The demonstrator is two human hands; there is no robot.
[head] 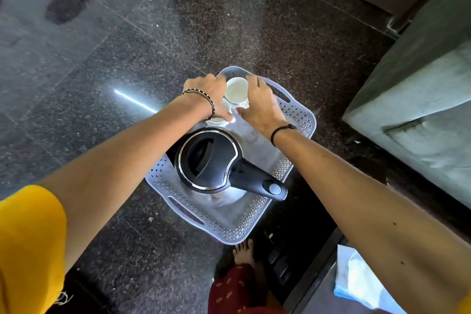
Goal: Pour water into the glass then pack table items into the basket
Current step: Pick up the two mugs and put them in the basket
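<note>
A dark speckled stone floor (229, 20) meets a grey-green cabinet (420, 84) at right.

We see the kettle (211, 160) filling the basket's (257, 214) near half; cups (237, 90) crowd its far end, leaving the right side open.
</note>
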